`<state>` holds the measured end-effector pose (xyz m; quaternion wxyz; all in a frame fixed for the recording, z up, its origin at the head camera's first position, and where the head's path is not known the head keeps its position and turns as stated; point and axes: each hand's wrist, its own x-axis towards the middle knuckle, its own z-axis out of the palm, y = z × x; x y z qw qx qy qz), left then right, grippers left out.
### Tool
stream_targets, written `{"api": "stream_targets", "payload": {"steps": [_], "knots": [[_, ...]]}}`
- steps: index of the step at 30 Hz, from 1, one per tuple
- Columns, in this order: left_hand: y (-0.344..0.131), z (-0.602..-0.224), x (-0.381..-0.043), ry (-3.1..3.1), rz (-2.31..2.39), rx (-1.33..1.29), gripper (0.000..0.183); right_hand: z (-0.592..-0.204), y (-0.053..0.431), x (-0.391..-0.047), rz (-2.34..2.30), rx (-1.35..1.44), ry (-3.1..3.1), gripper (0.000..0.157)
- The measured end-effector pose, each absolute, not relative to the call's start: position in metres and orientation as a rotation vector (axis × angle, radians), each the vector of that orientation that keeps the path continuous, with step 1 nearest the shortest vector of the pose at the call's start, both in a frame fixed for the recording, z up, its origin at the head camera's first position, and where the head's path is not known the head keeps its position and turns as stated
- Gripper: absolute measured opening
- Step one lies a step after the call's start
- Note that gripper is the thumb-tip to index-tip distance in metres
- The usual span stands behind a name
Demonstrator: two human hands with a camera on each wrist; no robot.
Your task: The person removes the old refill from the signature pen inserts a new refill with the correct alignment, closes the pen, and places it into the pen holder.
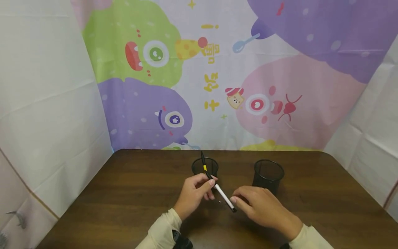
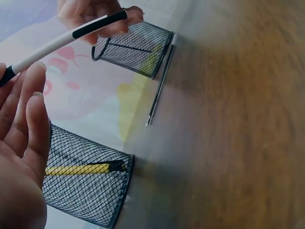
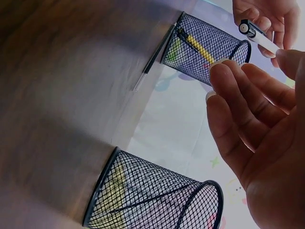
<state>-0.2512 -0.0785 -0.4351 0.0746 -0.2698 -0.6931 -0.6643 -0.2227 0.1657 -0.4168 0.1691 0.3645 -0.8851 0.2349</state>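
Observation:
My left hand [image 1: 194, 193] pinches a white pen with black ends [image 1: 223, 196] between thumb and fingers, the pen slanting toward the right hand. Beside the pen's lower end is my right hand [image 1: 264, 207], its fingers loosely bent. In the right wrist view, those fingers [image 3: 238, 100] hold nothing, and the thumb overlaps part of the pen; contact is unclear. A thin pen refill [image 2: 161, 81] lies on the table between two black mesh pen cups. The left cup [image 1: 210, 159], partly behind my left hand, contains a black-and-yellow pen [image 1: 203, 162].
Behind my right hand stands the other mesh cup [image 1: 268, 174], with no pen visible in it. The brown wooden table [image 1: 133, 190] ends at a cartoon-printed backdrop [image 1: 217, 131]. White fabric walls [image 1: 49, 86] rise on both sides.

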Motion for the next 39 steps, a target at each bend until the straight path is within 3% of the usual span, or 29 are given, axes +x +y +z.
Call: {"api": "stream_targets", "payload": {"steps": [27,39], "knots": [[-0.096,-0.427,-0.257,-2.059,-1.985,-0.672,0.027,-0.415,0.165,-0.225,0.612,1.031,-2.508,0.017],[-0.097,-0.426,-0.264,-2.015,-2.002,-0.636,0.018,-0.417,0.167,-0.223,0.597,1.024,-2.502,0.015]]}}
